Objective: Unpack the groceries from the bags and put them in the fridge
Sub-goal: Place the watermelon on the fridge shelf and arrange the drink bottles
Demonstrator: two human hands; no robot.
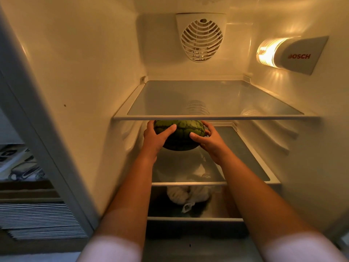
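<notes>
Left hand [157, 138] and right hand [206, 139] both clamped on the watermelon [182, 134], one palm on each side, thumbs lying across its near face. Melon sits between the hands, inside the fridge, over the middle glass shelf [251, 159]; contact with shelf: cannot tell. Just above the hands: upper glass shelf [217, 117]. Below the forearms, on a lower shelf: white mesh bag [188, 196]. Far up right of the right hand: lit lamp [270, 51].
</notes>
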